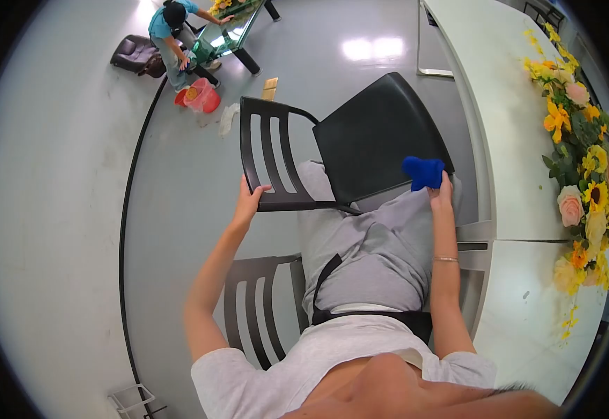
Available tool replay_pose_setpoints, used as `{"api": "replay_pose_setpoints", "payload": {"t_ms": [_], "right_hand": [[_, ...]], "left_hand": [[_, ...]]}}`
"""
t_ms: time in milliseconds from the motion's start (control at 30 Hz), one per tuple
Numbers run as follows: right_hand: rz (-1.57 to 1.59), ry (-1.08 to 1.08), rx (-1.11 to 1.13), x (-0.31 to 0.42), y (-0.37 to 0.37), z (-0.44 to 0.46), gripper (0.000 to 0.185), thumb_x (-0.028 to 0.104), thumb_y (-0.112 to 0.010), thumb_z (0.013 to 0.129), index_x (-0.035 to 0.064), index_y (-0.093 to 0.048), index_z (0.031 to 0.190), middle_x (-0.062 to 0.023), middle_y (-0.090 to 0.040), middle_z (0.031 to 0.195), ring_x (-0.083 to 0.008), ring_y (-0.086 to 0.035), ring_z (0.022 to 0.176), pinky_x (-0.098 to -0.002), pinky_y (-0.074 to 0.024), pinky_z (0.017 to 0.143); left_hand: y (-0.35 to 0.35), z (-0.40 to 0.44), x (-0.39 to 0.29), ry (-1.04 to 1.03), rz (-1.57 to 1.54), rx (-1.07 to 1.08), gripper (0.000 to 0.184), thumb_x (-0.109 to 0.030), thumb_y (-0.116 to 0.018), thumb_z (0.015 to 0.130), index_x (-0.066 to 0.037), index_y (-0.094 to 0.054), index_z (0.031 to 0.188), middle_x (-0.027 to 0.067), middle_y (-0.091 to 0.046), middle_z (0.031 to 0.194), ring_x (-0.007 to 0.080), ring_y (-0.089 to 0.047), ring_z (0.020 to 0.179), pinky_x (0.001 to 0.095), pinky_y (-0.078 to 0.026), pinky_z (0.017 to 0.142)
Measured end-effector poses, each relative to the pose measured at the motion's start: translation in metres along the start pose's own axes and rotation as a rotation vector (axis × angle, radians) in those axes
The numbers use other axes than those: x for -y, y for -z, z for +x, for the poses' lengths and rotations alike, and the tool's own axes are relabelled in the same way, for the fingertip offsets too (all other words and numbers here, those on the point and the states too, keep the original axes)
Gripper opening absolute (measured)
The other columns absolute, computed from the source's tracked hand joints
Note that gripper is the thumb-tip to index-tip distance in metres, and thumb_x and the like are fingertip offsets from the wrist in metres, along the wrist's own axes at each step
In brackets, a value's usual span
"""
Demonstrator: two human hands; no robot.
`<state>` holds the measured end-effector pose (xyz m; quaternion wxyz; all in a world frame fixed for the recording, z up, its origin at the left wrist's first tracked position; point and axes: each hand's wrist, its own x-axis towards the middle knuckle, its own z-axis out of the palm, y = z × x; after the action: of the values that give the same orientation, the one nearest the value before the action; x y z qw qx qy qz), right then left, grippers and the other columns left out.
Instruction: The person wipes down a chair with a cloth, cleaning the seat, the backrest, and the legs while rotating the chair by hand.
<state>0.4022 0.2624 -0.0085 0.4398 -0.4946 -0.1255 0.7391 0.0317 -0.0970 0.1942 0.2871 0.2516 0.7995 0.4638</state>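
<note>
In the head view, a black chair (381, 136) with a slatted back is tilted over my lap, its padded seat toward the right. My left hand (250, 199) is closed on the lower corner of the chair's backrest, thumb over the frame. In my right hand (440, 193) is a bunched blue cloth (424, 172), which lies against the right edge of the seat near its corner. The fingers of that hand are partly hidden by the cloth and chair edge.
A second slatted chair (250, 307) stands beside me at left. White tables (521, 160) with artificial flowers (587, 188) run along my right. Farther off, a person (172, 35) leans by a glass-topped table (245, 28), near a red bucket (205, 98) and a dark armchair (135, 54).
</note>
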Motion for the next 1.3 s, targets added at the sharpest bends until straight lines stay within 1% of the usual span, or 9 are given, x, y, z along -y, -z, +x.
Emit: {"api": "replay_pose_setpoints", "payload": {"t_ms": [67,267,567,767,867,933,1100,1233,1300], "right_hand": [[-0.055,0.083,-0.023,0.008,0.002,-0.028,0.031,0.036,-0.063,0.097,0.0167,-0.064,0.121,0.0001,-0.066,0.115,-0.0156,-0.062,0.103,-0.0344,-0.0505,0.077],[-0.210,0.315,0.032,0.016,-0.021,-0.113,0.026,0.022,-0.055,0.103,0.0083,-0.063,0.124,0.0000,-0.065,0.114,-0.0101,-0.061,0.099,-0.0242,-0.0471,0.083],[-0.566,0.527,0.358,-0.010,-0.097,-0.182,0.018,0.018,-0.060,0.101,0.0044,-0.066,0.111,0.0008,-0.063,0.101,-0.0077,-0.055,0.095,-0.0235,-0.0441,0.087],[-0.741,0.645,0.632,-0.041,-0.119,-0.202,0.017,0.013,-0.061,0.097,0.0027,-0.065,0.110,-0.0058,-0.069,0.099,-0.0123,-0.062,0.096,-0.0277,-0.0472,0.089],[-0.793,0.651,0.750,-0.065,-0.138,-0.215,0.016,0.013,-0.063,0.095,0.0053,-0.066,0.108,-0.0092,-0.069,0.099,-0.0187,-0.066,0.095,-0.0305,-0.0485,0.088],[-0.814,0.614,0.825,-0.089,-0.151,-0.223,0.016,0.012,-0.065,0.093,0.0060,-0.066,0.108,-0.0100,-0.069,0.100,-0.0216,-0.066,0.096,-0.0319,-0.0492,0.088],[-0.963,0.816,1.013,-0.133,-0.164,-0.233,0.025,0.001,-0.070,0.082,0.0059,-0.068,0.106,-0.0109,-0.067,0.100,-0.0309,-0.065,0.097,-0.0370,-0.0509,0.086],[-0.954,0.660,1.026,-0.148,-0.187,-0.207,0.023,-0.006,-0.067,0.081,0.0040,-0.067,0.101,-0.0111,-0.066,0.102,-0.0298,-0.065,0.099,-0.0371,-0.0506,0.088],[-0.969,0.687,1.041,-0.161,-0.212,-0.185,0.023,-0.008,-0.064,0.082,0.0042,-0.066,0.101,-0.0116,-0.064,0.102,-0.0320,-0.065,0.098,-0.0380,-0.0503,0.088]], "left_hand": [[-0.002,0.001,-0.007,0.012,0.025,0.002,0.068,-0.013,-0.048,0.098,-0.003,-0.012,0.155,0.0161,-0.071,0.112,0.0215,-0.066,0.107,0.0331,-0.048,0.097],[0.002,0.015,-0.006,-0.081,0.052,0.062,0.059,-0.010,-0.041,0.098,-0.003,-0.015,0.151,0.0165,-0.071,0.108,0.0232,-0.065,0.108,0.0362,-0.042,0.104],[-0.003,0.012,-0.022,-0.149,0.123,0.056,0.056,-0.011,-0.038,0.100,0.004,-0.015,0.149,0.0156,-0.070,0.101,0.0233,-0.064,0.106,0.0354,-0.040,0.104],[0.001,0.006,-0.026,-0.195,0.178,0.044,0.061,-0.012,-0.038,0.101,0.004,-0.011,0.153,0.0190,-0.065,0.114,0.0240,-0.064,0.101,0.0361,-0.041,0.102],[0.001,0.003,-0.019,-0.087,0.124,0.036,0.063,-0.015,-0.040,0.101,0.004,-0.012,0.154,0.0231,-0.057,0.133,0.0298,-0.059,0.119,0.0380,-0.037,0.108],[-0.002,0.000,-0.014,-0.079,0.180,-0.072,0.064,-0.019,-0.042,0.103,0.003,-0.016,0.157,0.0214,-0.038,0.154,0.0299,-0.033,0.145,0.0366,-0.022,0.119],[-0.004,0.003,-0.009,-0.120,0.152,-0.061,0.066,-0.021,-0.041,0.103,0.005,-0.011,0.157,0.0225,-0.019,0.163,0.0326,-0.019,0.152,0.0377,-0.017,0.122],[-0.007,0.006,0.007,-0.156,0.092,-0.089,0.066,-0.016,-0.039,0.103,0.002,-0.008,0.158,0.0191,-0.020,0.163,0.0301,-0.019,0.152,0.0369,-0.018,0.121],[-0.010,-0.002,-0.015,-0.097,0.051,-0.086,0.066,-0.020,-0.040,0.102,0.004,-0.012,0.157,0.0203,-0.015,0.164,0.0292,-0.006,0.155,0.0382,-0.006,0.123]]}}
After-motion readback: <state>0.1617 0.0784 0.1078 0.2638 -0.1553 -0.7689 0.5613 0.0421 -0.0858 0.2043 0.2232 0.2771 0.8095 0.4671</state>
